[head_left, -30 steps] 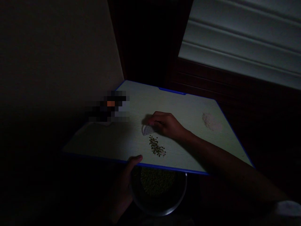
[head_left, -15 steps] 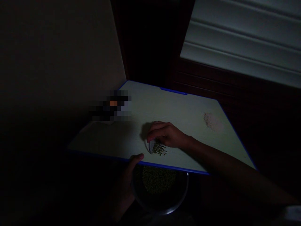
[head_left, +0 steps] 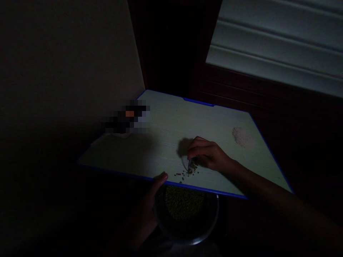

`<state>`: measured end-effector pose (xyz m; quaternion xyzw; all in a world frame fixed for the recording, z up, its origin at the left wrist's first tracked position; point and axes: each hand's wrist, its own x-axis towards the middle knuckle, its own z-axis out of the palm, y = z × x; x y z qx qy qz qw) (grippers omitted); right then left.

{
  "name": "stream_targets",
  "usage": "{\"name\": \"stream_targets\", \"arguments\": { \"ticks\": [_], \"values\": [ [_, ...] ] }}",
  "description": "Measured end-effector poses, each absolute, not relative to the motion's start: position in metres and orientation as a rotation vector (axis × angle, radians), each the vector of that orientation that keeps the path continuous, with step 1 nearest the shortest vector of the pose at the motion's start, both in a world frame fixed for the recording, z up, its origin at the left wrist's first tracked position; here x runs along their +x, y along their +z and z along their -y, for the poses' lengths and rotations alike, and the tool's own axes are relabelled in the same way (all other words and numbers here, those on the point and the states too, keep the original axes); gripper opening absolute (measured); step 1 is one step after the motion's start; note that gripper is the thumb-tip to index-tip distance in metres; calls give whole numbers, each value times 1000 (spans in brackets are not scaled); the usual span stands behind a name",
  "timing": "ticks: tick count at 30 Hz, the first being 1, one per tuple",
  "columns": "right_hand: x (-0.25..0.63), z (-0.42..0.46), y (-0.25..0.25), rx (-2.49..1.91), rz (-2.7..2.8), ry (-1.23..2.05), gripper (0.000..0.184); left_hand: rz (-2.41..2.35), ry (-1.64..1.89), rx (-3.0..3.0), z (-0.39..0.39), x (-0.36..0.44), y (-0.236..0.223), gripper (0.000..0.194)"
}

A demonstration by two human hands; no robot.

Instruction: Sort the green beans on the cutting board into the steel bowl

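1. Nearest me, a round, shiny-rimmed bowl (head_left: 198, 242) of small green beans (head_left: 184, 203) sits below the near edge of a pale, flat, blue-edged board (head_left: 166, 121).
2. My left hand (head_left: 150, 210) is beside the bowl, thumb over that edge; its fingers are hidden, so I can't tell its grip.
3. My right hand (head_left: 211, 155), knuckles up, fingers bent down, pinches a thin, translucent scraper (head_left: 189, 165) on edge among loose green beans (head_left: 194, 166).
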<state>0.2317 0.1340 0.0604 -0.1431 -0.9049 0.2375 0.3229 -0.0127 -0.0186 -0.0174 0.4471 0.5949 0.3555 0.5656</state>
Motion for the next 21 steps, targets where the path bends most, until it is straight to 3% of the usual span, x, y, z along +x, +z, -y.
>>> {"name": "stream_targets", "arguments": {
  "ticks": [9,21],
  "values": [
    [268,-118,58,-554,2319,561,27,-1489,738,1023,20,-5,-5,87],
    [293,-84,61,-767,2263,435,32,-1417,848,1005,18,-5,-17,77]
  ]
}}
